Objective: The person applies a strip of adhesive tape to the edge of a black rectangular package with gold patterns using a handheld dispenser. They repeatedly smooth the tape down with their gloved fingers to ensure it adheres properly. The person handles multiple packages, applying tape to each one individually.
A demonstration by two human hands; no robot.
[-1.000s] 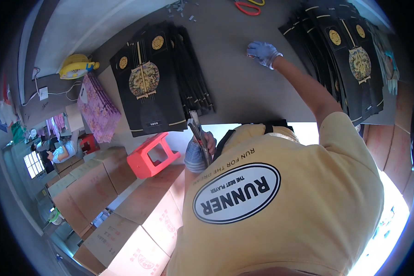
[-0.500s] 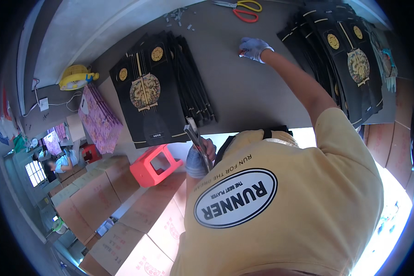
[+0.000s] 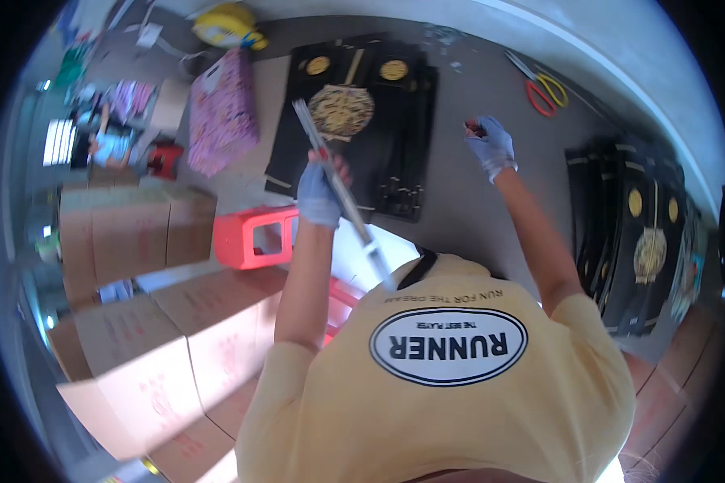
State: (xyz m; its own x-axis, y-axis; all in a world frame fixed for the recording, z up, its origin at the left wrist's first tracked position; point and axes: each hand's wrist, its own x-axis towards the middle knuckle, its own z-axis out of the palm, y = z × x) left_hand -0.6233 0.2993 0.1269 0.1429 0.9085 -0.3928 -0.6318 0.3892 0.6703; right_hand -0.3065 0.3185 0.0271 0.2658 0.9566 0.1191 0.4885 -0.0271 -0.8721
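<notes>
My left hand, in a pale glove with bare fingertips, is closed around a long, narrow silver metal tool. Its upper end reaches over a stack of black printed bags or sleeves with gold round designs; its lower end points toward my chest. What kind of tool it is, I cannot make out. My right hand, gloved the same way, hovers over the grey table with its fingers curled in. Whatever it may hold is hidden.
Red-and-yellow-handled scissors and small grey bits lie at the back. A second black stack is on the right. Leftward are a purple floral bag stack, a yellow fan, a red stool, cardboard boxes and another person.
My left hand has risen with the metal tool, from beside the table edge to over the left black stack. My right hand remains over the table, fingers curled. The view has swung right.
</notes>
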